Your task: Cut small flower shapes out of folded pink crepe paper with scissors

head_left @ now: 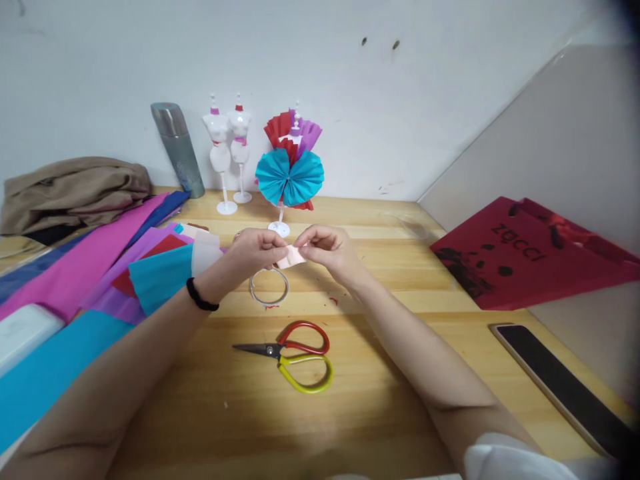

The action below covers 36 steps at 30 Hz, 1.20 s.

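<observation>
Left hand point(257, 252): its fingers are pinching the left part of the upper edge of a small, pale-pink, paper-like piece point(291, 259), near the centre of the frame.
Right hand point(327, 250): its fingers are closing on the same edge from the right, thumb and forefinger meeting there.
Pale piece: it is hanging between the two thumbs, above the table point(380, 373); its lower part is showing free.
Handling: it is probably behaving as something very light, soft and easily creased or torn; an edge or corner is likely offering the best hold, with a gentle pinch.
Below the hands: a thin, silvery-white ring point(270, 304) is lying left of centre; lower down, scissors with red and yellow loop handles point(295, 353) are resting, blades pointing left.
Behind the hands: a white mannequin stand dressed in turquoise, red and purple pleated fans point(290, 177) is standing at upper centre.
Left side: overlapping turquoise, red, purple and pink sheets point(163, 280) are spreading near the left forearm.
Right side: a dark-screened phone point(555, 380) is lying at lower right.
</observation>
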### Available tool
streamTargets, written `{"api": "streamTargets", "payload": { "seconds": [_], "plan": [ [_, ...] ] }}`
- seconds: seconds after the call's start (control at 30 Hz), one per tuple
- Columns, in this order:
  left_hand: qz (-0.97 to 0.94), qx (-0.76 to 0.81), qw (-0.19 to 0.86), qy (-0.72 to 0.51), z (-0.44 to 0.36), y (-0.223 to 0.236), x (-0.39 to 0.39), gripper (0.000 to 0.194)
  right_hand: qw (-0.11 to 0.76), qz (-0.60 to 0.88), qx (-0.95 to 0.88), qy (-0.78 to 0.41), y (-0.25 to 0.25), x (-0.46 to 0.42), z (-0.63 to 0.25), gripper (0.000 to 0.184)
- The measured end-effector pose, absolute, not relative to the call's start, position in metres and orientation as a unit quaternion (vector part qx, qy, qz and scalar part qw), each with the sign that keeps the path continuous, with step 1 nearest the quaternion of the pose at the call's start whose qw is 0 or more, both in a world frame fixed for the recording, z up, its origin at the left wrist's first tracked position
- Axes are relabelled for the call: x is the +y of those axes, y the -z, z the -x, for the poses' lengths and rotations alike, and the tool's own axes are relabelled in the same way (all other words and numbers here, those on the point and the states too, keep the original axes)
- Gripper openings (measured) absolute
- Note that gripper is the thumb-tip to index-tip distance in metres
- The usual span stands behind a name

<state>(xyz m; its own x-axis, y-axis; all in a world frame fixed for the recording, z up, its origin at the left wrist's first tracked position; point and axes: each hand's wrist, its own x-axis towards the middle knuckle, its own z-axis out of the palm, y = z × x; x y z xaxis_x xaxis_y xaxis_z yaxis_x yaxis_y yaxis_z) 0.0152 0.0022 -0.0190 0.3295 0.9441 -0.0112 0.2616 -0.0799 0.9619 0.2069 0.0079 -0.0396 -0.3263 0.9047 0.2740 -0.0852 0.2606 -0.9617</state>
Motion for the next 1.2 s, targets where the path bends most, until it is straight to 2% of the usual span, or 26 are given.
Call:
{"api": "streamTargets", "payload": {
  "seconds": [0.23,0.5,0.67,0.8,1.07,1.2],
  "plan": [
    [-0.608,0.461,0.544,-0.349,-0.015,0.015,0.002,0.010,0.508,0.352,-0.591,-0.519,0.040,0.008,-0.204,0.021],
    [-0.628,0.495,0.463,-0.382,-0.020,0.025,0.000,0.010,0.456,0.400,-0.578,-0.546,0.040,0.004,-0.195,0.032],
    [-0.616,0.464,0.525,-0.360,-0.015,0.023,0.004,0.012,0.474,0.404,-0.565,-0.542,0.037,0.003,-0.195,0.032],
    [-0.604,0.455,0.548,-0.357,-0.009,0.022,0.010,0.021,0.479,0.408,-0.556,-0.543,0.033,0.003,-0.196,0.032],
    [-0.699,0.425,0.458,-0.349,-0.002,0.020,0.012,0.035,0.463,0.424,-0.553,-0.547,0.031,0.004,-0.197,0.031],
    [-0.740,0.457,0.357,-0.341,-0.010,0.027,0.011,0.027,0.455,0.423,-0.577,-0.530,0.033,0.003,-0.197,0.028]
  ]
}}
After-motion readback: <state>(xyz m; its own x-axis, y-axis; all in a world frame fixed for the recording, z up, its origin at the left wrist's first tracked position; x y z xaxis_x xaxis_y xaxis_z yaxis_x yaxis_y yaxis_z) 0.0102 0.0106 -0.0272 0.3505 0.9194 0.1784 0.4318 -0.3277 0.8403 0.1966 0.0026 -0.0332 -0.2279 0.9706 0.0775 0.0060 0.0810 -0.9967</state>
